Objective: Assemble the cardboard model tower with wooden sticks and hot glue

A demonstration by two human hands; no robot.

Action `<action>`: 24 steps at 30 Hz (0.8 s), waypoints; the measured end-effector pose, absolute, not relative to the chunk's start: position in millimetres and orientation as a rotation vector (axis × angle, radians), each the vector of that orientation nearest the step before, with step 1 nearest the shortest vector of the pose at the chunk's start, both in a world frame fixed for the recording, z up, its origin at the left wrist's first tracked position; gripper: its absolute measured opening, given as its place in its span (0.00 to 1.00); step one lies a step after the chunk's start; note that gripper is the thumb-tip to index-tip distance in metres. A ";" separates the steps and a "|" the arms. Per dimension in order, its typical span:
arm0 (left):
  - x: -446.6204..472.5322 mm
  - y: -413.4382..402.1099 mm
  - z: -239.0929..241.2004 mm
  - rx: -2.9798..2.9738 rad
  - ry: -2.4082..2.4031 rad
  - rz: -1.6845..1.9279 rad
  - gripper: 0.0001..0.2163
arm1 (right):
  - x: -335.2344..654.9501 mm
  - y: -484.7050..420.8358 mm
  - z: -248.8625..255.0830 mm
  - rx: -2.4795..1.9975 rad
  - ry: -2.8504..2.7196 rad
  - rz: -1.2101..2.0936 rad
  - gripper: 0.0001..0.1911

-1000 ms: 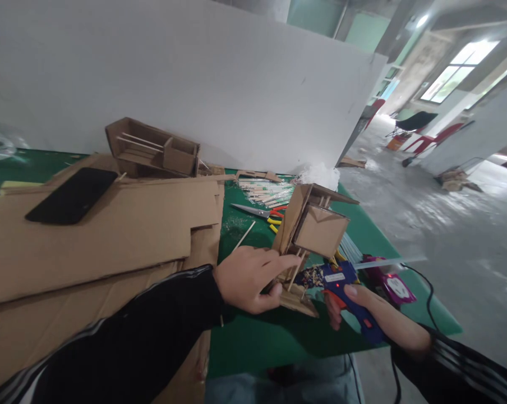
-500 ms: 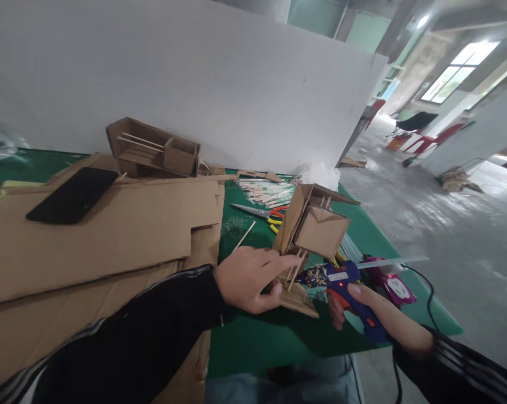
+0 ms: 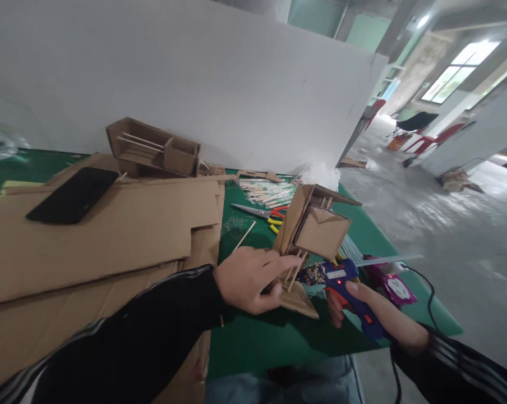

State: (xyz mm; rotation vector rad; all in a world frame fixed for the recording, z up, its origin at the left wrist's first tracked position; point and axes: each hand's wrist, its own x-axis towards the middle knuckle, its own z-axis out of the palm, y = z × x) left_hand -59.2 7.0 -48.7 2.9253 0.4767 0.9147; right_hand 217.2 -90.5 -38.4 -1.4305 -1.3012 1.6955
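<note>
The small cardboard model house (image 3: 314, 230) stands tilted on stick legs on the green table (image 3: 270, 342), near its right edge. The left hand (image 3: 249, 279) pinches its base, forefinger stretched along the legs. The right hand (image 3: 377, 317) grips a blue hot glue gun (image 3: 346, 283), nozzle at the model's foot. Scissors (image 3: 259, 212) and a bundle of sticks (image 3: 266, 192) lie behind; cardboard sheets (image 3: 97, 230) carrying a black phone (image 3: 72, 194) lie to the left.

Right hand (image 3: 386, 322) hides the glue gun (image 3: 337, 275) grip
</note>
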 end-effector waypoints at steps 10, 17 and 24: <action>-59.3 8.1 -48.2 2.923 0.459 0.931 0.25 | 215.4 -98.2 -12.0 -1.553 -1.487 1.514 0.30; -58.9 7.6 -49.4 2.844 0.410 0.943 0.25 | 213.6 -126.8 -4.8 -1.833 -1.523 1.256 0.32; -57.4 7.9 -51.2 2.777 0.356 0.989 0.31 | 211.6 -165.2 -16.6 -2.094 -1.319 1.086 0.36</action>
